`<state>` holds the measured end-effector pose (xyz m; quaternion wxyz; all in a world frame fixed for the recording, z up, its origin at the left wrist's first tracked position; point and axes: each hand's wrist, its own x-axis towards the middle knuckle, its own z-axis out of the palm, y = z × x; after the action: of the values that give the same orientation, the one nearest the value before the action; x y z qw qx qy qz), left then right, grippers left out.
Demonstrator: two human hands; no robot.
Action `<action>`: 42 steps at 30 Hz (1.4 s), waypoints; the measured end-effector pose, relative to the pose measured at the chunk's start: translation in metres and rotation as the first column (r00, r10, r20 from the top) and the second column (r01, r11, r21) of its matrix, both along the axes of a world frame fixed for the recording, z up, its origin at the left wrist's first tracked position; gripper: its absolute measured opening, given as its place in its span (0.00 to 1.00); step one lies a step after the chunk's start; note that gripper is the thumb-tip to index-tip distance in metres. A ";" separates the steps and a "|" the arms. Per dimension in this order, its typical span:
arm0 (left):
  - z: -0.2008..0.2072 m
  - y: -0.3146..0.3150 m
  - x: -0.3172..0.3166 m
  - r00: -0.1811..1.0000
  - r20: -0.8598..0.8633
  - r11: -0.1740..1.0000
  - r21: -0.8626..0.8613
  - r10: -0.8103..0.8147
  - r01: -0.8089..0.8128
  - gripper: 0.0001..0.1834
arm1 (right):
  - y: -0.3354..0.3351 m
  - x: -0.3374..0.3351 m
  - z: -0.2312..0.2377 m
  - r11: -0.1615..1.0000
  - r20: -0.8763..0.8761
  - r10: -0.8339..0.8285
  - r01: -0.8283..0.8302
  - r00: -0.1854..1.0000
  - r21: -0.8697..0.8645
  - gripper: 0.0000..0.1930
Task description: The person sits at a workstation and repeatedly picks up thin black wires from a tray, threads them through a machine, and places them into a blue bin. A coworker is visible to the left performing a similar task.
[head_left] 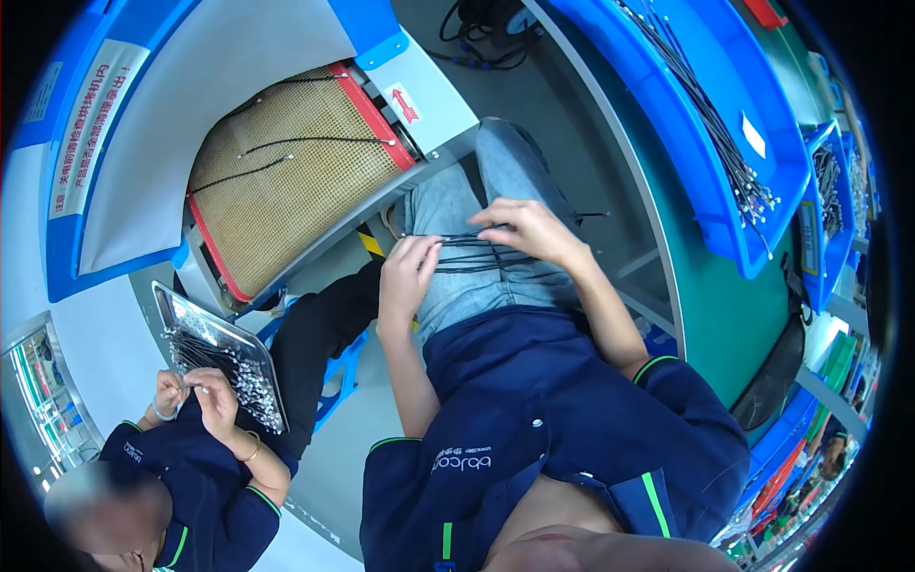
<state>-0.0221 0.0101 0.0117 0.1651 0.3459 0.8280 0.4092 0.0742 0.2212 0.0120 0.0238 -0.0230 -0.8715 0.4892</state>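
Several thin black cables (481,259) lie crosswise over my jeans-covered lap. My left hand (410,272) is closed on the left end of a cable, its fingertips pinched together near a small light-coloured connector. Over the right part of the same strands, my right hand (529,229) bends its fingers down and its fingertips close on a cable. The palm side of both hands is hidden, so exactly how many strands are gripped cannot be seen.
A mesh conveyor belt (286,200) with red edges carries a few black cables ahead on the left. A co-worker's hands (214,396) work beside a tray of cables (274,377) at lower left. On the right, a blue bin (710,205) with long cables stands on a green table (701,296).
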 end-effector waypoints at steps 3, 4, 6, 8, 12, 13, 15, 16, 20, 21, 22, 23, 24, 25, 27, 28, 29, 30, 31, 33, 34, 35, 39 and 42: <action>0.001 0.006 0.004 0.994 -0.106 0.998 0.063 -0.018 0.024 0.06 | -0.008 -0.003 0.008 0.998 -0.068 0.016 -0.012 0.998 0.062 0.08; 0.001 0.007 0.004 0.991 -0.136 0.996 0.082 -0.020 0.032 0.06 | -0.008 -0.003 0.010 0.996 -0.080 0.024 -0.017 0.997 0.091 0.07; 0.002 0.009 0.006 0.983 -0.180 0.994 0.090 -0.039 0.056 0.07 | -0.009 -0.002 0.009 0.992 -0.147 0.037 -0.019 0.988 0.123 0.06; 0.001 0.010 0.007 0.975 -0.215 0.992 0.100 -0.050 0.072 0.07 | -0.009 -0.001 0.012 0.991 -0.178 0.043 -0.020 0.983 0.129 0.06; 0.003 0.011 0.009 0.964 -0.265 0.987 0.145 -0.029 0.070 0.07 | -0.008 0.001 0.011 0.991 -0.185 0.057 -0.033 0.981 0.129 0.07; 0.004 0.012 0.010 0.961 -0.275 0.985 0.162 -0.017 0.064 0.07 | -0.008 0.001 0.013 0.991 -0.179 0.060 -0.037 0.982 0.132 0.07; 0.003 0.010 0.011 0.966 -0.258 0.984 0.169 -0.017 0.062 0.07 | -0.007 0.001 0.015 0.990 -0.170 0.068 -0.045 0.983 0.134 0.07; 0.003 0.010 0.011 0.968 -0.249 0.983 0.172 -0.016 0.060 0.07 | -0.008 0.000 0.016 0.990 -0.167 0.071 -0.049 0.983 0.132 0.07; 0.003 0.010 0.010 0.959 -0.284 0.978 0.193 -0.018 0.076 0.07 | -0.012 -0.002 0.020 0.991 -0.168 0.051 -0.029 0.985 0.132 0.07; 0.003 0.010 0.009 0.957 -0.291 0.978 0.194 -0.018 0.077 0.07 | -0.013 -0.002 0.019 0.989 -0.172 0.055 -0.030 0.983 0.145 0.07; 0.004 0.010 0.009 0.955 -0.297 0.978 0.195 -0.019 0.080 0.07 | -0.013 -0.001 0.016 0.987 -0.177 0.057 -0.029 0.983 0.158 0.07; 0.004 0.009 0.008 0.953 -0.304 0.980 0.187 -0.014 0.074 0.07 | -0.014 -0.001 0.015 0.985 -0.182 0.062 -0.031 0.981 0.170 0.06; 0.003 0.008 0.007 0.951 -0.310 0.981 0.179 -0.011 0.070 0.07 | -0.013 -0.001 0.015 0.984 -0.181 0.047 -0.014 0.982 0.180 0.06; 0.002 0.008 0.006 0.949 -0.317 0.983 0.171 -0.010 0.067 0.07 | -0.010 -0.001 0.015 0.982 -0.179 0.030 0.005 0.983 0.191 0.06; 0.002 0.002 0.005 0.951 -0.307 0.986 0.164 0.026 0.026 0.07 | -0.007 -0.001 0.017 0.981 -0.207 0.025 0.015 0.978 0.192 0.06; 0.002 0.001 0.005 0.952 -0.302 0.987 0.161 0.043 0.006 0.07 | -0.006 -0.002 0.017 0.983 -0.232 0.029 0.015 0.972 0.184 0.06; 0.003 0.002 0.005 0.951 -0.307 0.983 0.181 0.046 0.011 0.07 | -0.005 -0.001 0.017 0.984 -0.256 0.027 0.019 0.966 0.176 0.06; 0.004 0.005 0.004 0.949 -0.312 0.979 0.201 0.049 0.016 0.07 | -0.004 -0.002 0.018 0.983 -0.280 0.031 0.020 0.959 0.180 0.06; 0.005 0.006 0.004 0.947 -0.316 0.975 0.221 0.053 0.020 0.07 | -0.003 -0.002 0.019 0.983 -0.305 0.036 0.021 0.952 0.183 0.06; 0.003 0.006 0.004 0.951 -0.305 0.973 0.228 0.049 0.023 0.08 | -0.003 -0.002 0.020 0.983 -0.325 0.044 0.017 0.945 0.181 0.06; 0.003 0.005 0.004 0.953 -0.300 0.973 0.230 0.048 0.023 0.08 | -0.002 -0.002 0.021 0.984 -0.323 0.047 0.011 0.945 0.176 0.05; 0.002 0.005 0.004 0.947 -0.318 0.970 0.242 0.045 0.036 0.08 | -0.002 -0.002 0.022 0.985 -0.320 0.050 0.005 0.946 0.171 0.05; -0.003 0.007 0.003 0.930 -0.367 0.954 0.291 0.040 0.074 0.09 | -0.002 0.001 0.018 0.978 -0.291 0.070 -0.008 0.954 0.208 0.06; -0.002 0.009 0.002 0.931 -0.363 0.953 0.292 0.033 0.079 0.09 | 0.000 0.001 0.018 0.977 -0.336 0.070 0.003 0.939 0.211 0.06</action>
<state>-0.0197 0.0192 0.0093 -0.0409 0.4465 0.7679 0.4575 0.0748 0.2210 0.0296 0.1685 0.0799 -0.9009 0.3919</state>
